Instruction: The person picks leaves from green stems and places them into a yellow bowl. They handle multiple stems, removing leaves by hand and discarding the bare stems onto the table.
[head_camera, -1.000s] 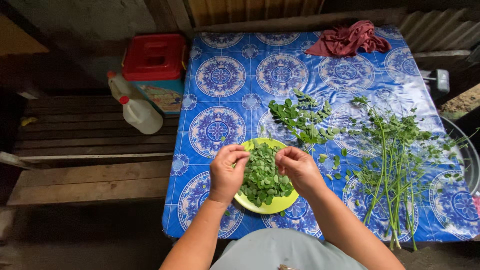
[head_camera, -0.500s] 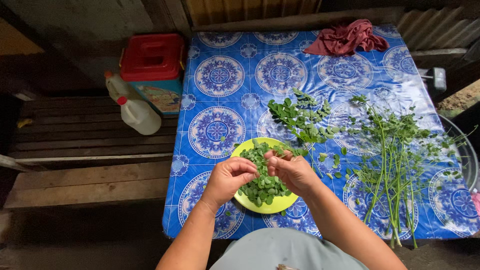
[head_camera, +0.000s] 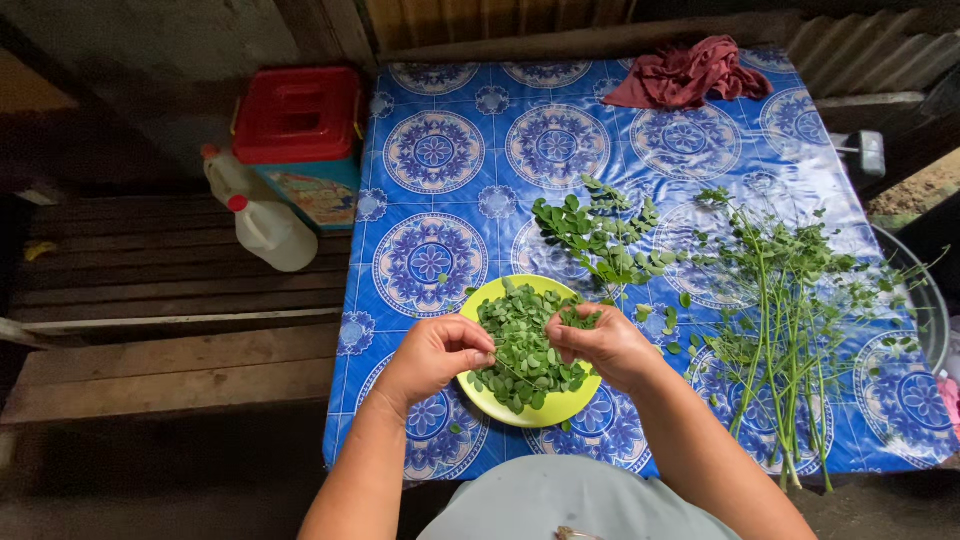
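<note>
A yellow-green plate (head_camera: 556, 405) sits near the table's front edge, heaped with small plucked green leaves (head_camera: 522, 345). My left hand (head_camera: 432, 355) is over the plate's left rim, fingers pinched on the end of a thin stem. My right hand (head_camera: 606, 346) is over the plate's right rim, fingers closed around the leafy part of the same sprig, with leaves bunched at its fingertips. A leafy sprig (head_camera: 600, 235) lies just beyond the plate.
A pile of stripped green stalks (head_camera: 790, 320) lies on the right of the blue patterned tablecloth (head_camera: 440, 160). A red cloth (head_camera: 690, 72) is at the far edge. Left of the table stand a red-lidded box (head_camera: 300, 115) and two white jugs (head_camera: 270, 232).
Both hands have lowered toward the plate's front and drawn apart along the sprig, the right hand sliding right with leaves gathered in its fingers.
</note>
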